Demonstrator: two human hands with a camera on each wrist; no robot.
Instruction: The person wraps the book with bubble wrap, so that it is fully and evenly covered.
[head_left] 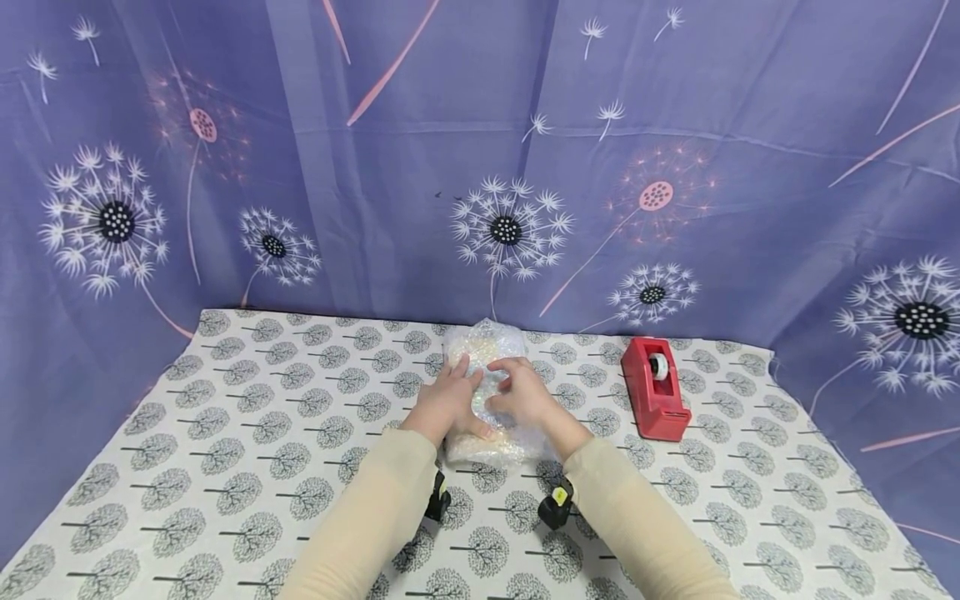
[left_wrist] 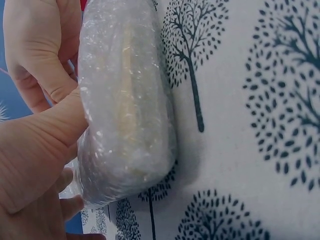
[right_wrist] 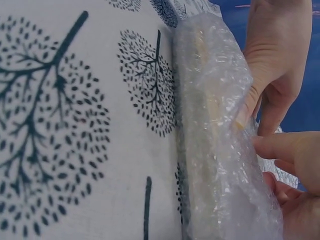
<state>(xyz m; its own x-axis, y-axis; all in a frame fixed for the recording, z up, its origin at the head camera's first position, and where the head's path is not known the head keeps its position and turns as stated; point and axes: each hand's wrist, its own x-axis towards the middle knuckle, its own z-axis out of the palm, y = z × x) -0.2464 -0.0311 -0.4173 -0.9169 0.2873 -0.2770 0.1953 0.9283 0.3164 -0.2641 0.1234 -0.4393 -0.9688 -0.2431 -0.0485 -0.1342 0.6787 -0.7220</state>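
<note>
A bundle in clear bubble wrap [head_left: 491,450] lies on the cloth at the middle, with something pale yellow faintly visible through the layers. My left hand [head_left: 448,400] rests on its left part with fingers spread and the thumb pointing across the wrap. In the left wrist view the left thumb presses on the wrap [left_wrist: 127,100]. From the right, my right hand [head_left: 527,396] touches the top with bent fingers, its thumb and forefinger apart. Whether it pinches a fold of wrap [right_wrist: 215,130] cannot be made out. What is inside the bundle is hidden.
A red tape dispenser [head_left: 654,390] with a roll of tape [head_left: 658,367] stands to the right of the bundle. White cloth [head_left: 262,500] printed with trees covers the table. Behind it hangs a purple curtain [head_left: 390,208] with dandelions.
</note>
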